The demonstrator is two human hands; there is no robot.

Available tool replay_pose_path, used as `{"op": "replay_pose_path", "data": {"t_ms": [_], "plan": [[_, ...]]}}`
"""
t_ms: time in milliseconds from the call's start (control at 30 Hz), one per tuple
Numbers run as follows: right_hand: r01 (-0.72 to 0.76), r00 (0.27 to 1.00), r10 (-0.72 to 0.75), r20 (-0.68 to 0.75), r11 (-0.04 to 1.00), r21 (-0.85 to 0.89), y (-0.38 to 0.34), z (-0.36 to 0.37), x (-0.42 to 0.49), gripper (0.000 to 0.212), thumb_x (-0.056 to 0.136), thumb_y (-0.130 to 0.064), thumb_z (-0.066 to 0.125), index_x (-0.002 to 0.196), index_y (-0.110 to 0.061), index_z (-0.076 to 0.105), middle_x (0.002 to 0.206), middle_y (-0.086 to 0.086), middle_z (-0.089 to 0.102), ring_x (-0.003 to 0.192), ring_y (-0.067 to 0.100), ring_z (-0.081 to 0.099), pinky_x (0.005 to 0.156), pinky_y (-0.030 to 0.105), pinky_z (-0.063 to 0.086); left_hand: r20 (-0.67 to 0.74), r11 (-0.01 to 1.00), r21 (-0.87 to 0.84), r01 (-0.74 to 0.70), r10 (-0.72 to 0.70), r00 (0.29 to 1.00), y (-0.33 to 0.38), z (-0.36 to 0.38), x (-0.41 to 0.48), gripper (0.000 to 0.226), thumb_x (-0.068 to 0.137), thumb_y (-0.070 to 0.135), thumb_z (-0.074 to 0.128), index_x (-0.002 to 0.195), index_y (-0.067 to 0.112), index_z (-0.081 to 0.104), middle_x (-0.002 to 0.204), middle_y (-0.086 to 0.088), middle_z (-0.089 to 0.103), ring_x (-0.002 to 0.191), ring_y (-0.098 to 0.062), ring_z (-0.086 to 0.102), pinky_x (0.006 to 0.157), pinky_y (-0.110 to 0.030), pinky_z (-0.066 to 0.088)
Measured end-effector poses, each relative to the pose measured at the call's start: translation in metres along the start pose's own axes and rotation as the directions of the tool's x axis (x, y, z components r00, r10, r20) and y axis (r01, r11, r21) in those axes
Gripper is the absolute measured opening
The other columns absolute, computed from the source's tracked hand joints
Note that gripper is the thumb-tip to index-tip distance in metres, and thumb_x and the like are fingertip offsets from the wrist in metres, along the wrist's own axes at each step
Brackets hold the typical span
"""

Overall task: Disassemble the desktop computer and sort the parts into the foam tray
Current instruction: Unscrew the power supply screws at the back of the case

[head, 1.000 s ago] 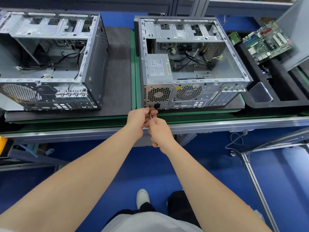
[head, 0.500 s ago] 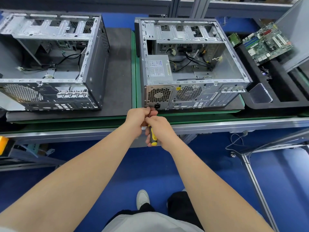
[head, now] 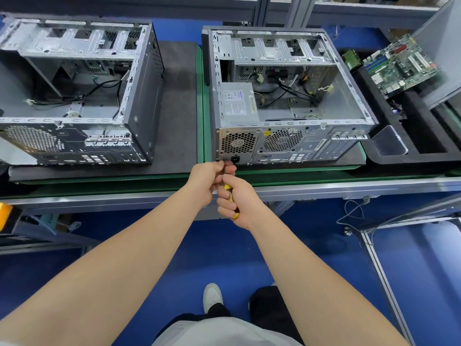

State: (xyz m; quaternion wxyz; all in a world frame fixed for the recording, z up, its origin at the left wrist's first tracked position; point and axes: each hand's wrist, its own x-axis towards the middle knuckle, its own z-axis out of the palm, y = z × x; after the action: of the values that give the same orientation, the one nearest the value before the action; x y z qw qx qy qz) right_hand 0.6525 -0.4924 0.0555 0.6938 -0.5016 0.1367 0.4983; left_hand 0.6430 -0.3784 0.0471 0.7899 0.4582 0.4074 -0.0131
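Open desktop computer (head: 287, 136) sits at bench's near edge, rear panel facing. Right hand (head: 240, 204) clenches screwdriver (head: 228, 188) handle; left hand (head: 205, 181) pinches its shaft by power supply (head: 237, 103) corner. Supply probably heavy, rigid: lift by its metal sides.

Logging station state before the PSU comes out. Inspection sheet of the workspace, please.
Surface: green mat on aluminium-edged bench.
Job's things: open case, power supply inside it; motherboard resting in foam tray.
Clutter: second stripped case on the left.
Hands: right hand grips yellow screwdriver; left hand curls its fingers at its front end, by the case's rear lower corner.
Cables: loose black leads in the case; one wire hanging under the bench.
Surroundings: blue floor.
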Motion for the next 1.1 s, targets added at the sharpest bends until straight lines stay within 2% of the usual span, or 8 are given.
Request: {"op": "replay_pose_path", "data": {"t_ms": [67,167,400,467,567,700,867,1100], "plan": [[0.049,0.981,-0.110,-0.160,0.938,-0.344,-0.001,0.007,0.000,0.026,0.105,-0.022,0.036,0.095,-0.014,0.059,0.062,0.000,0.042,0.043,0.013,0.027,0.040,0.023,0.021,-0.009,1.000,0.018,-0.014,0.014,1.000,-0.002,0.000,0.000,0.021,0.103,0.016,0.055,0.102,0.009,0.074,0.098,-0.008,0.080,0.091,-0.023,0.072,0.103,-0.041,0.053],[0.083,0.892,-0.396,-0.218,0.618,-0.782,0.001,0.013,0.000,0.030,0.108,-0.024,0.032,0.099,-0.013,0.058,0.088,0.007,0.061,0.062,0.021,0.049,0.050,0.032,0.039,-0.008,1.000,0.021,-0.015,0.015,1.000,-0.002,0.002,0.002,0.022,0.103,0.015,0.054,0.109,0.007,0.074,0.101,-0.008,0.079,0.100,-0.027,0.072,0.105,-0.042,0.052],[-0.094,0.752,-0.655,-0.071,0.000,-0.996,0.018,0.009,0.012,0.039,0.105,-0.019,0.043,0.143,-0.010,0.042,0.114,0.019,0.067,0.102,0.042,0.067,0.070,0.042,0.040,-0.004,0.999,-0.016,-0.028,0.028,1.000,-0.004,0.007,-0.002,0.019,0.102,0.018,0.060,0.106,0.007,0.075,0.100,-0.008,0.079,0.101,-0.023,0.073,0.098,-0.042,0.056],[-0.040,0.765,-0.638,-0.088,0.090,-0.995,0.018,0.008,0.013,0.028,0.107,-0.021,0.040,0.132,-0.009,0.048,0.112,0.020,0.067,0.100,0.043,0.066,0.071,0.042,0.043,-0.004,0.999,-0.026,-0.046,0.046,0.999,-0.005,0.007,-0.002,0.019,0.103,0.016,0.059,0.106,0.006,0.075,0.100,-0.009,0.079,0.097,-0.022,0.073,0.096,-0.040,0.057],[0.100,0.857,-0.490,-0.157,0.458,-0.883,0.008,0.004,0.012,0.027,0.108,-0.027,0.036,0.100,-0.011,0.055,0.092,0.014,0.066,0.072,0.034,0.066,0.060,0.040,0.052,-0.018,0.997,0.024,-0.078,0.078,0.997,-0.006,0.005,-0.001,0.023,0.103,0.016,0.057,0.112,0.003,0.074,0.103,-0.011,0.079,0.097,-0.024,0.071,0.086,-0.036,0.058],[0.050,0.993,-0.067,-0.094,0.983,-0.178,-0.006,-0.006,0.004,0.037,0.108,-0.042,0.046,0.089,-0.013,0.060,0.059,0.005,0.052,0.041,0.018,0.042,0.043,0.025,0.035,0.017,0.997,0.008,-0.075,0.074,0.997,-0.005,0.002,0.001,0.025,0.103,0.017,0.056,0.113,0.001,0.073,0.100,-0.011,0.079,0.085,-0.022,0.070,0.085,-0.035,0.057],[-0.195,0.959,0.080,0.271,0.882,0.429,-0.003,-0.010,-0.002,0.035,0.112,-0.036,0.042,0.089,-0.014,0.057,0.059,-0.005,0.038,0.032,0.005,0.032,0.029,0.017,0.026,0.070,0.998,-0.061,-0.001,0.005,0.998,-0.007,-0.001,0.002,0.028,0.104,0.022,0.053,0.113,0.004,0.073,0.087,-0.003,0.078,0.072,-0.014,0.067,0.083,-0.032,0.056],[-0.048,0.999,0.041,0.035,0.970,0.237,-0.005,0.008,-0.002,0.035,0.112,-0.031,0.043,0.081,-0.017,0.054,0.054,-0.003,0.036,0.031,0.007,0.024,0.029,0.019,0.014,0.095,0.997,-0.061,0.056,-0.050,0.994,-0.006,-0.003,0.004,0.029,0.104,0.026,0.053,0.114,0.008,0.074,0.103,-0.003,0.079,0.086,-0.019,0.071,0.093,-0.038,0.056]]}}
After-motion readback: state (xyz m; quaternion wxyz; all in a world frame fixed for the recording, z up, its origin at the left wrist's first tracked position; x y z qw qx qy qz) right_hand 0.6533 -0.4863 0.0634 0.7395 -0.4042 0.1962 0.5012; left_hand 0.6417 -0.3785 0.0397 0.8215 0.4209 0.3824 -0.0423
